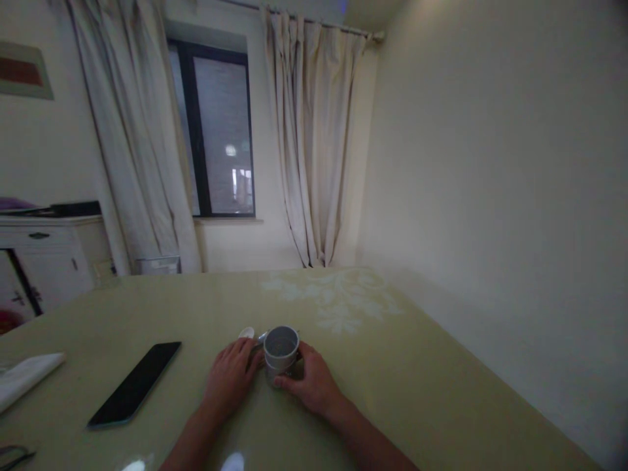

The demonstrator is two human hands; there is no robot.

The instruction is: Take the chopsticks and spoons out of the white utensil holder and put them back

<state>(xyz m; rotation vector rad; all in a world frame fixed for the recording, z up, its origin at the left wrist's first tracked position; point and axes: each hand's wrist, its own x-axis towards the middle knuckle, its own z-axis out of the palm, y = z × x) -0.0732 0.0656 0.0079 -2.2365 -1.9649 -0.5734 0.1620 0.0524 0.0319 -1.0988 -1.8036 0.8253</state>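
A small grey metal cup [281, 347] stands upright on the table, its round mouth facing up and its lower part partly hidden. From the right side my right hand [314, 378] grips it, thumb in front and fingers behind. My left hand [231, 374] lies on the table just left of the cup, fingers stretched forward and thumb close to its side. By the left fingertips are a small shiny piece [262, 338], too small to make out, and a small white round thing [246, 332]. The tips of the left fingers are partly hidden.
A dark tablet or large phone [136, 384] lies on the glossy greenish table [392, 392], left of my hands. Further left are a white flat object [29, 376] and a dark cord [14, 453]. A wall [490, 196] borders the table's right side; curtains [314, 131] hang behind.
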